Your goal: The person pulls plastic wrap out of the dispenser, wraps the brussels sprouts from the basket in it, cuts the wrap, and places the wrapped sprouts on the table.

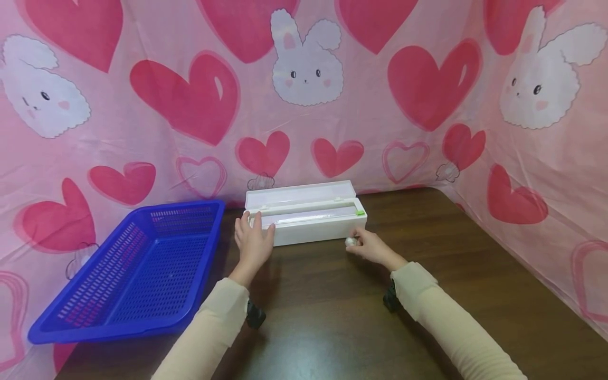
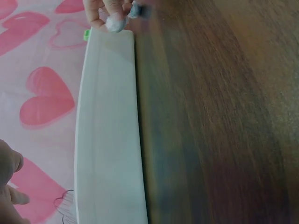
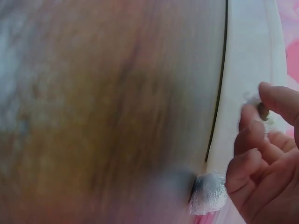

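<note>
A long white cling-film dispenser box (image 1: 315, 230) stands at the back of the table with its lid (image 1: 300, 195) raised. A green slider (image 1: 360, 213) sits at its right end, and film (image 1: 309, 217) shows along the top. My left hand (image 1: 254, 240) is at the box's left end, fingers spread over the front edge. Just off the front right corner, my right hand (image 1: 372, 247) holds a crumpled ball of clear film (image 3: 209, 193). Between its thumb and index finger shows a small brownish bit with clear film (image 3: 263, 111); what it is, I cannot tell.
A blue perforated plastic basket (image 1: 190, 316) stands on the left of the brown wooden table (image 1: 313, 322). Pink cloth (image 1: 370, 100) with hearts and rabbits hangs behind the box and along the right side.
</note>
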`<state>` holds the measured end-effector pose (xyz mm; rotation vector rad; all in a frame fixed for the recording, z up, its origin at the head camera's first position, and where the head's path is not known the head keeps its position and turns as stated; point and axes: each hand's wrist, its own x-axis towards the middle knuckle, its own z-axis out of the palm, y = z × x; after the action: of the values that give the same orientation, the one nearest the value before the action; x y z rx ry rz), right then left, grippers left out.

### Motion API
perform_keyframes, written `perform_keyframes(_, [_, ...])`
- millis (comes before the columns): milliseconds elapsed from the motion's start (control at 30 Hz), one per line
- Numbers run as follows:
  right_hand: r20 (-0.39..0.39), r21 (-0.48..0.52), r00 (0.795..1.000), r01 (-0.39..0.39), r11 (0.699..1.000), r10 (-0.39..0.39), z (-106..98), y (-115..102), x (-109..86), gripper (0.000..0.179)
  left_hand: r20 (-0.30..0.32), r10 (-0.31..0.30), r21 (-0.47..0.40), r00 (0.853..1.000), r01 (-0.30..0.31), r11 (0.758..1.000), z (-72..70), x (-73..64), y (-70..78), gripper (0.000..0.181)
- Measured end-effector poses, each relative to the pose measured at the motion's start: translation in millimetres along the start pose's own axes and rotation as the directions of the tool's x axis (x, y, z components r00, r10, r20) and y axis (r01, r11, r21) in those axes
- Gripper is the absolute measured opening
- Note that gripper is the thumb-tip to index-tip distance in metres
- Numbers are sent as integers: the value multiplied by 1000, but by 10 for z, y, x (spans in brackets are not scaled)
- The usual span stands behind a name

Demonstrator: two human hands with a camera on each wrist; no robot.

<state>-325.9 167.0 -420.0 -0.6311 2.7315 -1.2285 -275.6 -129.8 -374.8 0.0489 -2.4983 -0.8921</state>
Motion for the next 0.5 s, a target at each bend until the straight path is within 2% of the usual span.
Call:
perform_keyframes(200, [70,-44,996,-45,998,48,-10,27,5,20,53,-10,63,999,7,998,11,9,6,55])
perform_keyframes(500, [98,-91,985,-135,987,144,-5,13,-11,21,142,-14,111,990,-2,994,5,28,25,57])
